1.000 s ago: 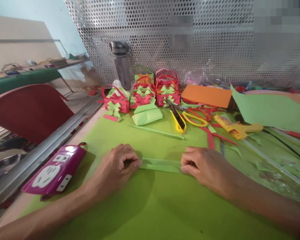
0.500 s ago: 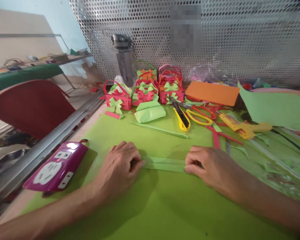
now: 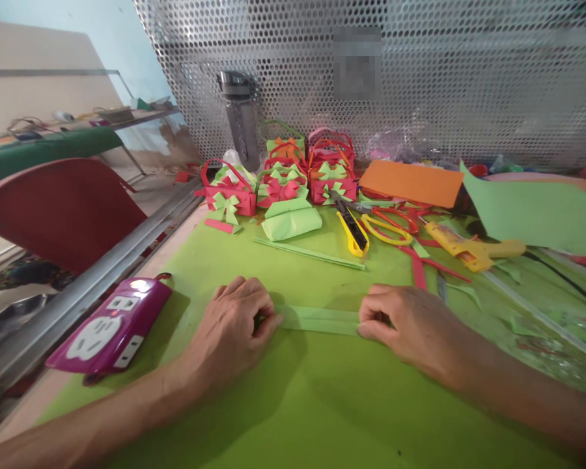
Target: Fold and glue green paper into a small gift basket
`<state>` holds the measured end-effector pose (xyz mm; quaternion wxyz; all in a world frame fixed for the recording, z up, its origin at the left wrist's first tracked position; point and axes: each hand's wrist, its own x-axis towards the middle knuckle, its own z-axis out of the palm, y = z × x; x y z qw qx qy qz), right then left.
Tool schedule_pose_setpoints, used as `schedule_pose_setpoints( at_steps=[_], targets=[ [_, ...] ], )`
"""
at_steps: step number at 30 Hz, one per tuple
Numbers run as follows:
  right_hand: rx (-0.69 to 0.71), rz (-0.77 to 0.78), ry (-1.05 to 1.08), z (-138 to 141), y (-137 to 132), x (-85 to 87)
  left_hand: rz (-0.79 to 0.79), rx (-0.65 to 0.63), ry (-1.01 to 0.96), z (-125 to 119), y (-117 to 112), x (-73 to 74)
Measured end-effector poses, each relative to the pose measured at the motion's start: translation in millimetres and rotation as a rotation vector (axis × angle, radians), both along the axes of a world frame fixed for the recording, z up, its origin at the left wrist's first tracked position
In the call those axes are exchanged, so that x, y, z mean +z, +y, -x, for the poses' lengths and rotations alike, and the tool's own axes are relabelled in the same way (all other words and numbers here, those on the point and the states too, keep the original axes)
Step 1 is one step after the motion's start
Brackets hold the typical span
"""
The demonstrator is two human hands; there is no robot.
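A light green paper strip [image 3: 317, 320] with a lengthwise crease lies across the green work surface [image 3: 312, 404]. At its left end my left hand [image 3: 239, 319] is closed, thumb and fingers pinching the paper. My right hand [image 3: 395, 322] grips the other end in the same way. Both ends of the strip are hidden under the fingers. Beyond it lies a thin folded green strip [image 3: 310, 253], slanting. Behind that sits a folded light green paper piece [image 3: 293, 223], next to a yellow and black box cutter [image 3: 353, 228].
Small red and green paper baskets [image 3: 280, 189] stand in rows at the back, near a grey bottle [image 3: 241, 120]. Yellow-handled scissors [image 3: 385, 230], a yellow glue gun [image 3: 473, 247] and paper scraps lie to the right. A purple power strip [image 3: 110, 329] is at left.
Both hands stay on the strip in nearly the same pose. My right hand has shifted very slightly to the left, along with the objects on the right side of the view.
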<state>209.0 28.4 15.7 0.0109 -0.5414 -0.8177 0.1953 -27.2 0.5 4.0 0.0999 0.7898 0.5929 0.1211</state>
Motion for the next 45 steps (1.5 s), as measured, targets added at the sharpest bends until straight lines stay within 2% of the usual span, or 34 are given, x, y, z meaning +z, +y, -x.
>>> schedule_pose_setpoints(
  at_steps=[9, 11, 14, 17, 21, 26, 31, 38, 45],
  targets=[
    [-0.005, -0.002, 0.000, 2.8, 1.7, 2.4, -0.027, 0.001, 0.073, 3.5, -1.2, 0.8],
    [-0.005, -0.008, 0.008, 2.6, 1.8, 3.7, -0.089, -0.086, 0.169, 4.0, -0.9, 1.4],
    [-0.010, -0.010, 0.029, 1.5, 1.6, 4.4, -0.175, -0.306, 0.419, 1.1, 1.8, 5.6],
    [-0.025, -0.037, 0.050, 0.0, 1.3, 2.6, -0.176, -0.514, 0.602, -5.0, 6.9, 11.6],
    [-0.010, -0.067, 0.043, -1.7, 1.7, -0.6, -0.149, -0.631, 0.681, -14.4, 12.8, 17.0],
    [0.025, -0.103, 0.050, -2.1, 1.9, 0.2, -0.163, -0.623, 0.733, -24.5, 13.4, 17.8],
    [0.030, -0.100, 0.026, -0.9, 2.0, 1.7, -0.218, -0.621, 0.680, -25.3, 12.5, 14.0],
    [0.026, -0.109, 0.075, -3.2, 2.2, -3.3, -0.225, -0.593, 0.694, -5.7, 2.4, 18.5],
    [0.004, -0.074, 0.078, -3.0, 1.0, -1.1, -0.192, -0.492, 0.567, 22.4, -15.6, 22.9]
  ],
)
